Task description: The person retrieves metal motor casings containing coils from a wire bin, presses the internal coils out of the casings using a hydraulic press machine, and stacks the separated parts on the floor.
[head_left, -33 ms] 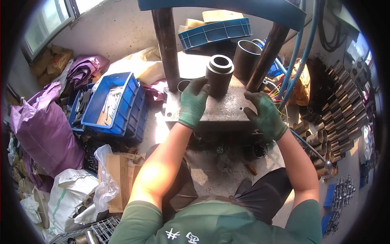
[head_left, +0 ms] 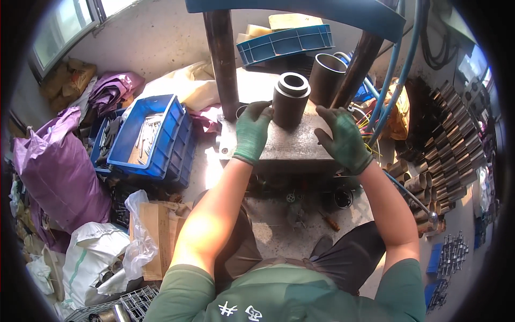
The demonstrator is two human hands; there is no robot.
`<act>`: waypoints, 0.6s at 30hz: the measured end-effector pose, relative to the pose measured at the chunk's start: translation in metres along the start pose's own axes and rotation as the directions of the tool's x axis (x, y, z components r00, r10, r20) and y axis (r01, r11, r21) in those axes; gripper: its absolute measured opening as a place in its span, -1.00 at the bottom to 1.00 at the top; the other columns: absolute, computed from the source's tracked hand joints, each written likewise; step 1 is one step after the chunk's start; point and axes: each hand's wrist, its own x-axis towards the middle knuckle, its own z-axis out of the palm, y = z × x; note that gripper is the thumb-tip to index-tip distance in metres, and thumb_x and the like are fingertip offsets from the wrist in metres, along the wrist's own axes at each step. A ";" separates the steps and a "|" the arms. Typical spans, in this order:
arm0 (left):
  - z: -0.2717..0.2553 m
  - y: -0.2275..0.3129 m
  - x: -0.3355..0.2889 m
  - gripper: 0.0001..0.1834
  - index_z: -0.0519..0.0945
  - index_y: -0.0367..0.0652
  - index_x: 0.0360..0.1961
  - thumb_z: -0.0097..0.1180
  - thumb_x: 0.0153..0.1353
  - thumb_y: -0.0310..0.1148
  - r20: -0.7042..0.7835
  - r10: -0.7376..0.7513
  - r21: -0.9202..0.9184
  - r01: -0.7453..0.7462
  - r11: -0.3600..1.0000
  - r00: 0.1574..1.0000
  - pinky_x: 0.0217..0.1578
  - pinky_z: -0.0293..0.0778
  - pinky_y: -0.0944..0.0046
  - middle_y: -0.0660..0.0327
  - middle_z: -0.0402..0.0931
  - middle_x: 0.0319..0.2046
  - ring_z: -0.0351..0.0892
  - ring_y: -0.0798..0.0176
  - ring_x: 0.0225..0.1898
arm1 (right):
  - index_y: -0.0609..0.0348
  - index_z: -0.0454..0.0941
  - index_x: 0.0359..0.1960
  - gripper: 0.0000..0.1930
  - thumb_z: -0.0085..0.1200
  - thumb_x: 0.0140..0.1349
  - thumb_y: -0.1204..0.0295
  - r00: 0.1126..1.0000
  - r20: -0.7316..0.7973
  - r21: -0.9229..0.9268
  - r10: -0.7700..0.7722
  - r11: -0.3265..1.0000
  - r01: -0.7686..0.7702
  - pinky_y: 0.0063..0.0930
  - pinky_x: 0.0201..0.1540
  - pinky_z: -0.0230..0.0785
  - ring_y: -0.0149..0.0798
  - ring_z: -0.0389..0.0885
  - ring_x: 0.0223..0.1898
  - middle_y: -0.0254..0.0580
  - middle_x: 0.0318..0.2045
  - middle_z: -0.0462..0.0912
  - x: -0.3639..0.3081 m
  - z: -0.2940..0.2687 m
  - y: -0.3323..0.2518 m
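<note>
A dark cylinder [head_left: 290, 107] with a pale stepped ring [head_left: 293, 82] on top stands upright on a thick metal press plate [head_left: 289, 147]. My left hand [head_left: 252, 133], in a green glove with dark fingertips, is at the cylinder's left side, fingers bent toward it. Whether they touch it I cannot tell. Behind those fingers shows part of a thin ring-shaped tube [head_left: 241, 111]. On the right, my gloved right hand [head_left: 345, 140] hangs over the plate's edge. Its thumb and fingers are apart and hold nothing.
A wider hollow tube [head_left: 326, 80] stands behind, beside the press's right post [head_left: 358, 67]; its left post [head_left: 221, 59] rises near my left hand. Blue crates [head_left: 155, 142] with metal rods are at left. Stacked metal tubes [head_left: 453, 139] and blue hoses [head_left: 394, 86] stand at right.
My right hand has shifted slightly left and up, toward the cylinder. My left hand has moved a little to the left, its thumb drawn back. The cylinder stays in place.
</note>
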 end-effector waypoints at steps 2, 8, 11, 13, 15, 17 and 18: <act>-0.009 -0.010 0.011 -0.65 0.64 -0.24 0.11 0.20 0.45 -0.23 0.062 -0.282 -0.126 0.288 0.949 0.957 -0.12 0.53 0.31 0.15 0.75 -0.08 0.67 0.31 -0.14 | 0.23 0.51 0.29 -0.44 0.32 0.26 0.37 0.996 -0.085 -0.070 -0.033 0.997 0.027 -0.04 0.27 0.43 0.14 0.64 0.08 0.09 -0.01 0.71 0.055 0.028 0.002; -0.001 -0.035 0.026 -0.60 0.65 -0.25 0.15 0.27 0.39 -0.24 0.011 -0.254 -0.078 0.254 0.964 0.967 -0.01 0.47 0.30 0.18 0.71 -0.12 0.58 0.27 -0.08 | 0.30 0.43 0.41 -0.34 0.29 0.26 0.43 0.990 0.091 0.112 0.106 0.987 -0.116 -0.08 0.29 0.48 0.23 0.65 0.17 0.26 0.11 0.67 0.108 0.081 0.012; 0.005 -0.037 0.030 -0.62 0.66 -0.32 0.12 0.27 0.39 -0.31 -0.052 -0.231 -0.011 0.231 0.973 0.972 0.06 0.47 0.30 0.19 0.69 -0.12 0.56 0.30 -0.04 | 0.33 0.45 0.38 -0.37 0.26 0.34 0.26 0.993 -0.044 0.235 0.111 0.967 -0.098 -0.08 0.21 0.54 0.21 0.69 0.13 0.31 0.07 0.69 0.088 0.087 0.027; 0.005 -0.046 0.036 -0.63 0.63 -0.37 0.15 0.24 0.42 -0.36 -0.006 -0.176 -0.030 0.176 0.984 0.984 0.10 0.47 0.31 0.16 0.68 -0.06 0.56 0.30 0.01 | 0.32 0.43 0.39 -0.35 0.29 0.33 0.27 0.985 -0.061 0.302 0.162 0.944 -0.137 -0.08 0.21 0.55 0.23 0.70 0.11 0.29 0.07 0.70 0.073 0.085 0.026; 0.006 -0.056 0.041 -0.56 0.57 -0.39 0.25 0.21 0.44 -0.36 0.023 -0.183 -0.013 0.183 0.983 0.983 0.19 0.47 0.29 0.07 0.66 0.07 0.58 0.25 0.10 | 0.30 0.38 0.45 -0.33 0.29 0.38 0.27 0.978 -0.053 0.282 0.203 0.942 -0.180 -0.14 0.15 0.57 0.14 0.75 0.06 0.20 0.03 0.73 0.052 0.078 0.022; 0.005 -0.071 0.045 -0.50 0.57 -0.33 0.30 0.21 0.43 -0.27 -0.058 -0.071 0.020 0.072 0.997 0.996 0.16 0.52 0.20 -0.04 0.72 0.06 0.70 0.13 0.05 | 0.27 0.28 0.52 -0.30 0.25 0.45 0.27 0.938 -0.033 0.459 0.346 0.839 -0.293 -0.23 0.09 0.59 -0.03 0.78 -0.02 0.11 -0.04 0.75 0.037 0.077 0.018; 0.013 -0.057 0.039 -0.45 0.52 -0.32 0.35 0.19 0.44 -0.24 -0.012 -0.164 0.136 0.164 0.977 0.986 0.17 0.52 0.18 -0.08 0.70 0.11 0.69 0.07 0.10 | 0.24 0.17 0.59 -0.28 0.18 0.52 0.27 0.941 -0.121 0.445 0.316 0.864 -0.233 -0.34 0.06 0.57 -0.24 0.75 -0.05 -0.03 -0.10 0.76 0.023 0.079 0.026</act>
